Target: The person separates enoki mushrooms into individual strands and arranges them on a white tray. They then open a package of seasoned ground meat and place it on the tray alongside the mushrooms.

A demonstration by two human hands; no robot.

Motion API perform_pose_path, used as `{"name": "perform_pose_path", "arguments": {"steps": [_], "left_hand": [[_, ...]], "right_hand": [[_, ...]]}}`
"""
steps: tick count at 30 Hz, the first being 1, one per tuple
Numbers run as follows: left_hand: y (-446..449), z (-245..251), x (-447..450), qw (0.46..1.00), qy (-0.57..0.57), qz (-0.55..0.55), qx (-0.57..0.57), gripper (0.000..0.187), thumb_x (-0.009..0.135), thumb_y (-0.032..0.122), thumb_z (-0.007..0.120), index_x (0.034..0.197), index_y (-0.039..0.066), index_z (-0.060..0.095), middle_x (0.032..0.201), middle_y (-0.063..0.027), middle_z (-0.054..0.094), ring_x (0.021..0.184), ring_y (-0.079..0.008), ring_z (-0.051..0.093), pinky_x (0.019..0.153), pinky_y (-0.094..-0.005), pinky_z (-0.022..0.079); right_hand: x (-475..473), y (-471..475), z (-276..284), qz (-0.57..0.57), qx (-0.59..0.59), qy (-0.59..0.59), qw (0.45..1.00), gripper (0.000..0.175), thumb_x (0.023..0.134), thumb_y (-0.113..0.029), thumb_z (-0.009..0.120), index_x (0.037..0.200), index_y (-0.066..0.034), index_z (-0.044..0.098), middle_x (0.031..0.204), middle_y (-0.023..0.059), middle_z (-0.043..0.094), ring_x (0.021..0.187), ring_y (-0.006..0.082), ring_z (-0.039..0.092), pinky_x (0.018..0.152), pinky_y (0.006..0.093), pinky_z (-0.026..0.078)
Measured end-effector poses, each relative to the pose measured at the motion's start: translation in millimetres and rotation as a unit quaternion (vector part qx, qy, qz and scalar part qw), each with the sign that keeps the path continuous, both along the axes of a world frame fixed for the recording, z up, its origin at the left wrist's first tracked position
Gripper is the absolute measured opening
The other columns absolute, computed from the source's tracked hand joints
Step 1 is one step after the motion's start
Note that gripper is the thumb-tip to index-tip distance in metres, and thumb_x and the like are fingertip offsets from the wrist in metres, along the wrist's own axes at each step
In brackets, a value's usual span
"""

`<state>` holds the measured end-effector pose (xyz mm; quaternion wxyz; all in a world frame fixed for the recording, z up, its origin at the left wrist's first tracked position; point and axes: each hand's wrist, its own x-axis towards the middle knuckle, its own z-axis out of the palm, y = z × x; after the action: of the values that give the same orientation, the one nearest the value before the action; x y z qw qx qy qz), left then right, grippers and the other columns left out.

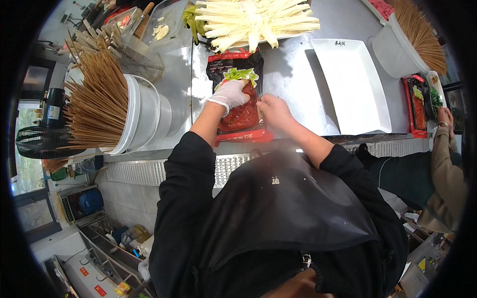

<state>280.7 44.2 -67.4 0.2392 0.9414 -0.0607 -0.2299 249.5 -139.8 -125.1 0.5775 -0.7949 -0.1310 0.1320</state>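
Note:
A black and red printed plastic food pouch lies on the steel worktable, its front showing red food and green leaves. My left hand, in a thin white glove, rests on the upper part of the pouch, thumb and fingers spread across it. Bare, my right hand pinches at the pouch's right edge with thumb and forefinger; whether it grips the film is hard to tell. Just beyond the pouch sits a heap of pale yellow strips, probably tofu skin, on a tray. An empty white rectangular dish stands to the right.
Left stands a white bucket of wooden skewers, with a clear box of sticks behind. Another skewer bucket is at the right. Beyond it, a co-worker's hands are near greens and a similar pouch.

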Motion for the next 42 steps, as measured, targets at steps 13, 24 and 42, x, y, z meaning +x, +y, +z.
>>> {"name": "perform_pose_path", "arguments": {"steps": [13, 24, 42], "left_hand": [[-18, -4, -17, 0.977, -0.192, -0.027, 0.085, 0.057, 0.072, 0.023, 0.061, 0.118, -0.006, 0.044, 0.112, -0.0275, 0.053, 0.108, -0.0408, 0.051, 0.094, -0.0406, 0.04], [-31, -10, 25, 1.0, -0.016, 0.005, -0.011, 0.036, 0.063, 0.016, 0.062, 0.088, -0.009, 0.06, 0.091, -0.0293, 0.061, 0.09, -0.0394, 0.061, 0.078, -0.0383, 0.048], [-7, 3, -2, 0.988, -0.02, -0.147, -0.03, 0.064, 0.068, 0.009, 0.053, 0.131, 0.002, 0.042, 0.131, -0.0209, 0.045, 0.124, -0.0327, 0.04, 0.103, -0.0319, 0.032]], "right_hand": [[11, -9, 0, 0.016, 0.075, 0.137, 0.988, 0.011, 0.088, -0.015, 0.058, 0.087, -0.0038, 0.059, 0.069, -0.0013, 0.057, 0.061, 0.005, 0.05, 0.054, 0.0225, 0.042], [21, -21, 2, 0.022, -0.034, 0.033, 0.999, 0.016, 0.084, -0.017, 0.061, 0.084, -0.0015, 0.059, 0.063, 0.0081, 0.054, 0.06, 0.0143, 0.049, 0.059, 0.0298, 0.043], [14, -18, -6, -0.082, 0.076, 0.114, 0.987, 0.012, 0.087, -0.012, 0.058, 0.084, -0.0009, 0.059, 0.069, 0.0013, 0.058, 0.06, 0.0082, 0.05, 0.056, 0.025, 0.042]]}}
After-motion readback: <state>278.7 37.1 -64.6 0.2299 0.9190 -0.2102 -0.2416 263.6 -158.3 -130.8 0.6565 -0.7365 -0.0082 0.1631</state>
